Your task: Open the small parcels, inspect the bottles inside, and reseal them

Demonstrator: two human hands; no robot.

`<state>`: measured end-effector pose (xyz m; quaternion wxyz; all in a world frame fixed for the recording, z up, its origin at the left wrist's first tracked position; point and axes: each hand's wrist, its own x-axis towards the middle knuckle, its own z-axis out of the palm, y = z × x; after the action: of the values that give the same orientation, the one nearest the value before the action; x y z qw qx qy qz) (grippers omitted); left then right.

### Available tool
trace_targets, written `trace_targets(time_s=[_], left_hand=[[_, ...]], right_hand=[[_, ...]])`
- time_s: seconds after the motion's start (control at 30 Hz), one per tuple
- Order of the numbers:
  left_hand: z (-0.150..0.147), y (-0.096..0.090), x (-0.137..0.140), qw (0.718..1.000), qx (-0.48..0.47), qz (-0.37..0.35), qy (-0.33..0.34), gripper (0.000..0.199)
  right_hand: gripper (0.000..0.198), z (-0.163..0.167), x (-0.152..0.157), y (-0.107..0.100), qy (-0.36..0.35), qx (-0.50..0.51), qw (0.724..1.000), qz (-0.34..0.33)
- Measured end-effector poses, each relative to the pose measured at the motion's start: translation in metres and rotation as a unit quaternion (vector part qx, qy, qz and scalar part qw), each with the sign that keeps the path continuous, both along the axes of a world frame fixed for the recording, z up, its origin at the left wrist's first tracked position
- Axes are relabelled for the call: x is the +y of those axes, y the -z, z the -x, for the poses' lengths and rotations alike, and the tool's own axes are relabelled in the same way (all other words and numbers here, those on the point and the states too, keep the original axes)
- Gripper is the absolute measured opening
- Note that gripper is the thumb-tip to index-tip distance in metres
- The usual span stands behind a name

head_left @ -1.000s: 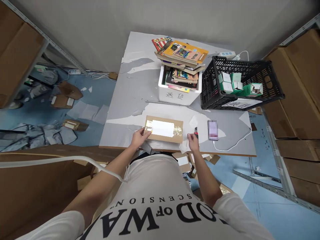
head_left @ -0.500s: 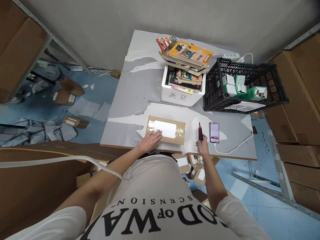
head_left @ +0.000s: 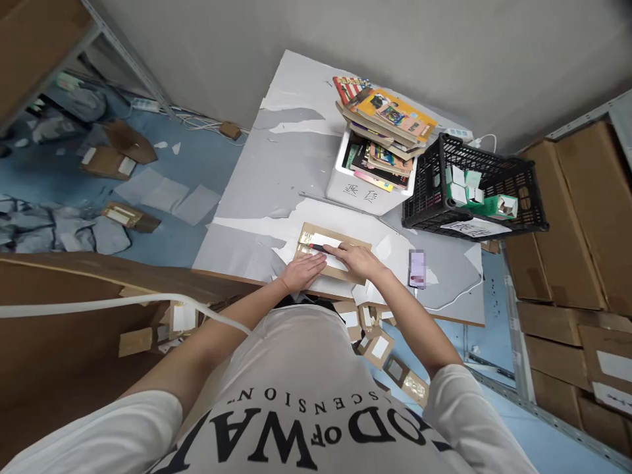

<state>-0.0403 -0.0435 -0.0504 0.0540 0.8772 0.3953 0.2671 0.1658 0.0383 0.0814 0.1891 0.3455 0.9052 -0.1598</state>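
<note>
A flat cardboard box (head_left: pixel 340 237) with a white label and clear tape lies near the table's front edge. My left hand (head_left: pixel 305 270) rests flat on its near left part, fingers stretched out. Closed around a red and black utility knife (head_left: pixel 316 248), my right hand (head_left: pixel 359 260) is over the box's middle. The knife points left, its tip at the taped left end of the box; whether the blade cuts in is too small to tell. My right hand covers part of the label.
A white bin (head_left: pixel 360 191) piled with books stands behind the box. Right of it is a black crate (head_left: pixel 474 227) holding green-white cartons. A phone (head_left: pixel 417 268) on a white cable lies on the table (head_left: pixel 247 191). Cardboard boxes fill a right-hand shelf; parcels litter the floor.
My right hand has brought the knife leftward from beside the phone onto the box's left end. My left hand stays on the box. The camera view has turned a little.
</note>
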Motion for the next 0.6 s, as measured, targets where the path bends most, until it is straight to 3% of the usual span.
trace_targets(time_s=[0.23,0.43,0.6], left_hand=[[-0.001,0.000,-0.001,1.000,-0.009,-0.005,-0.009,0.035],[-0.001,-0.001,-0.001,0.999,-0.010,0.040,-0.006,0.037],[-0.001,-0.001,0.000,1.000,0.001,0.024,-0.009,0.036]], right_hand=[[0.072,0.007,0.002,-0.014,-0.026,-0.068,0.997,-0.002],[0.075,0.008,0.003,-0.017,-0.043,-0.077,0.996,0.004],[0.076,0.006,0.004,-0.015,-0.039,-0.077,0.996,-0.002]])
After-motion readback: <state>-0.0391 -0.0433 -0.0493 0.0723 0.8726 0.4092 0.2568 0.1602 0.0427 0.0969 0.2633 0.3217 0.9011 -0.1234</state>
